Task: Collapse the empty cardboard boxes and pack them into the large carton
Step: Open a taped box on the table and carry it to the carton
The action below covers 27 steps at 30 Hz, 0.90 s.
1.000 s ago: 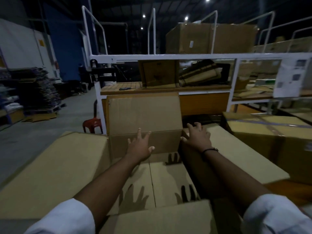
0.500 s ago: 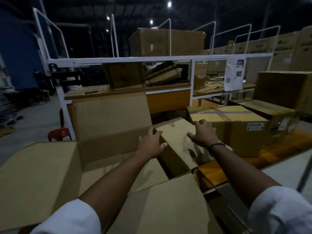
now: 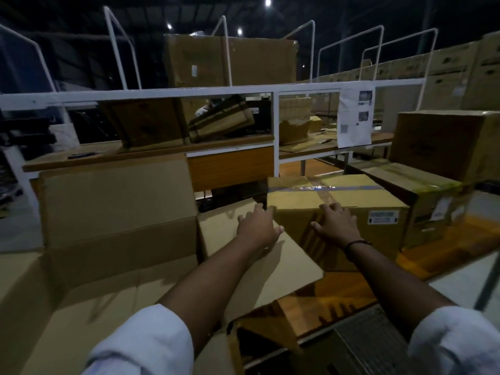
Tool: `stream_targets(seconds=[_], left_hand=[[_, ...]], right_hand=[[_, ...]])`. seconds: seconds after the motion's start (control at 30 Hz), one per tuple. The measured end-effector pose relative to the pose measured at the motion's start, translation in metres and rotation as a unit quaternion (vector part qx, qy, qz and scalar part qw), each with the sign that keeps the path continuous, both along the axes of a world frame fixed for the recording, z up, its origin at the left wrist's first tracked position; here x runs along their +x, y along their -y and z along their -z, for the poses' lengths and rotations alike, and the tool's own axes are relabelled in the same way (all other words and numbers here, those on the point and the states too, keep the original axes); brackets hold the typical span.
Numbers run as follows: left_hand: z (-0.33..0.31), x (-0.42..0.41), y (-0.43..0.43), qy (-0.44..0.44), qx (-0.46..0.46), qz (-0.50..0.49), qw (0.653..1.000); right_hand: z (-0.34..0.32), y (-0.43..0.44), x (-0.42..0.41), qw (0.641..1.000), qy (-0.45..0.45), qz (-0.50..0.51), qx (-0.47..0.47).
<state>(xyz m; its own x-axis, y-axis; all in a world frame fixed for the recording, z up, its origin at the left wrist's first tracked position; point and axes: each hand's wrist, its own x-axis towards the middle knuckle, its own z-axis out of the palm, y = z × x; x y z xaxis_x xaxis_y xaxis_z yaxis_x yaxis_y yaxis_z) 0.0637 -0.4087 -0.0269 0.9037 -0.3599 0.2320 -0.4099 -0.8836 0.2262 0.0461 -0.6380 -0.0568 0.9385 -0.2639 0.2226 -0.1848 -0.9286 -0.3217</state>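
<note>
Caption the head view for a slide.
Right hand rests on a taped box; left hand reaches beside it, over the open carton's flap.

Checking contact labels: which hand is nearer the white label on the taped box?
Right. The right hand lies on the near top edge of the taped box, just left of the white label; the left hand is farther left, over the carton flap.

Beyond the fingers of the right hand, a white metal rack runs across. A printed paper sheet hangs from its rail, up and to their right. Far to their left, on the wooden shelf, lies a dark thing, perhaps a pen. Nearer than the fingers lie an orange board and a metal grating. Ceiling lamps shine high above.
</note>
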Motion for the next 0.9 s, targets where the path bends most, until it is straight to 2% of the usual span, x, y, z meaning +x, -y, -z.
stream_targets(seconds=[0.13,0.37,0.6,0.9], left_hand=[[0.006,0.029,0.039,0.001,-0.020,-0.038,0.999],[0.046,0.067,0.089,-0.065,-0.047,-0.100,0.992],[0.075,0.069,0.098,-0.044,-0.152,-0.120,0.980],[0.098,0.069,0.119,-0.037,-0.216,-0.113,0.969]], right_hand=[[0.015,0.049,0.023,0.998,0.022,0.010,-0.058],[0.040,0.120,0.051,0.988,0.060,-0.037,-0.137],[0.058,0.133,0.061,0.985,0.069,-0.055,-0.149],[0.064,0.155,0.067,0.981,0.102,-0.081,-0.141]])
